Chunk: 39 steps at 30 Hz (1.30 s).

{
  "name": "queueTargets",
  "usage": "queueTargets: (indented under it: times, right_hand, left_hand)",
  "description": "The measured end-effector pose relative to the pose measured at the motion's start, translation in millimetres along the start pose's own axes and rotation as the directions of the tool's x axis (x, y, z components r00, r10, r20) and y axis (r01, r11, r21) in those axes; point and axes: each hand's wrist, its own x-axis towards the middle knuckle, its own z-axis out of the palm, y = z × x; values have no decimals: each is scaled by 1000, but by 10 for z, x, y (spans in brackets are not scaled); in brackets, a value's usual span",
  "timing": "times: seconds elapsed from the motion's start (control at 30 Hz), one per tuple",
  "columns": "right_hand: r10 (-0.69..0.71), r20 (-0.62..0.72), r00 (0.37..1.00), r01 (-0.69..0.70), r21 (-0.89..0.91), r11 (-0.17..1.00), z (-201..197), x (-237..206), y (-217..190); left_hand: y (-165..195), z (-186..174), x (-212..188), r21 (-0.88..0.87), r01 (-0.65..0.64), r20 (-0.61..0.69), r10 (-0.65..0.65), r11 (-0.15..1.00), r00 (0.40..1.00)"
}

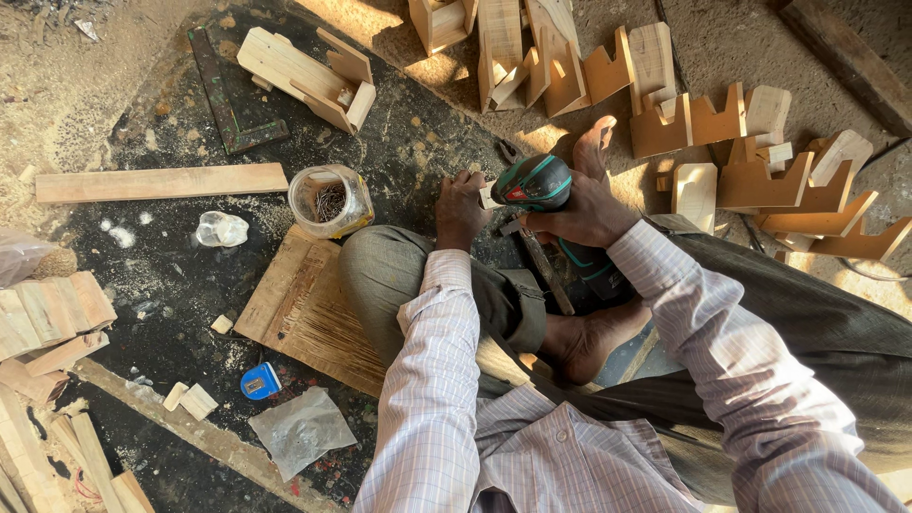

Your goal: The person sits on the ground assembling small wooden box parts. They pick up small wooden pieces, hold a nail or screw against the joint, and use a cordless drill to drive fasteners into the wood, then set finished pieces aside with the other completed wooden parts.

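Nail jar [331, 199] left, brackets [760, 180] right

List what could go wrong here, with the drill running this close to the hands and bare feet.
1. The left hand steadies a small wood piece right beside the drill held in the right hand; a slip could catch the fingers.
2. A bare foot lies just past the drill, so a slip forward could reach it.
3. The open jar of nails stands near the knee; a nudge might spill it.
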Motion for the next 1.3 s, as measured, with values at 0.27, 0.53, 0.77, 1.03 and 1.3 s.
queueTargets:
  times: [0.27, 0.53, 0.77, 1.03, 1.3]
  right_hand:
    - [96, 88, 991, -111, 194, 975, -59, 64, -103]
    - [98, 109, 989, -112, 130, 985, -76, 82, -148]
    - [-31, 43, 999, 33, -61, 998, -38, 133, 19]
    - [-657, -136, 742, 408, -685, 603, -35, 196, 279]
    - [-42, 39, 998, 44, -70, 997, -40, 179, 129]
  left_hand:
    - [-23, 26, -4, -2, -49, -34, 49, 999, 998]
    - [38, -33, 15, 12, -3, 7, 3, 1000, 1000]
    - [90, -15, 46, 5, 77, 45, -77, 997, 996]
    - [102, -22, 65, 6, 60, 20, -60, 998, 998]
    - [95, -44, 53, -23, 26, 32, -25, 999, 999]
